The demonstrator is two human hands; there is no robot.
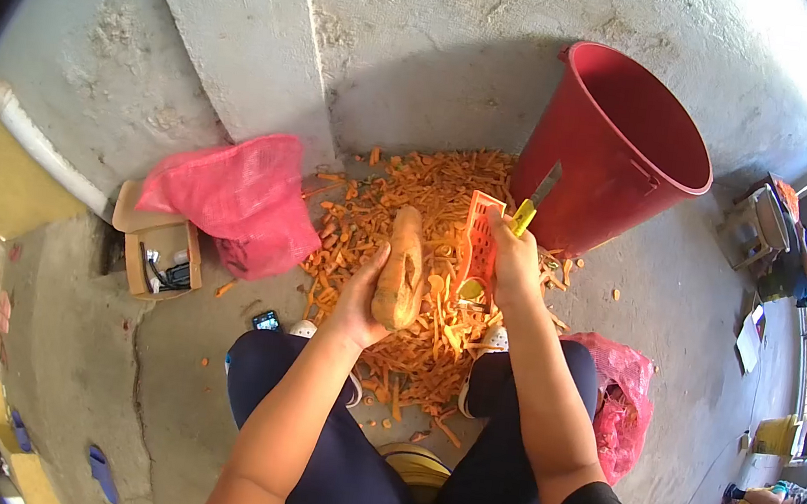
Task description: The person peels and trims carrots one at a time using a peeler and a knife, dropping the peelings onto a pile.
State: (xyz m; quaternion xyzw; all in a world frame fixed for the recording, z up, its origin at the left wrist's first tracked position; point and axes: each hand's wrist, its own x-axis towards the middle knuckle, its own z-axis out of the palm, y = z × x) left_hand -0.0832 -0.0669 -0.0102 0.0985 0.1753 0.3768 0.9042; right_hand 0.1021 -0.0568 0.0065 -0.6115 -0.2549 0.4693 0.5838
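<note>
My left hand (pixel 363 297) is wrapped round a large, pale orange root vegetable, seemingly a carrot (pixel 400 277), with a dark split along its side. It is held upright above a heap of orange peelings (pixel 433 341). Level with it on the right, my right hand (pixel 515 261) is closed round a tool with a yellow handle (pixel 523 216). A flat, slotted orange plastic piece (pixel 480 246) stands beside my fingers on the same side; how it joins the tool is hidden. My two hands are apart, and the tool does not touch the carrot.
A tall red bin (pixel 584 174) stands behind the heap, by the wall. Pink mesh sacks lie left (pixel 238 202) and right (pixel 622 400). A cardboard box (pixel 137 250) and a phone (pixel 266 321) are on the left floor. Other people sit far right.
</note>
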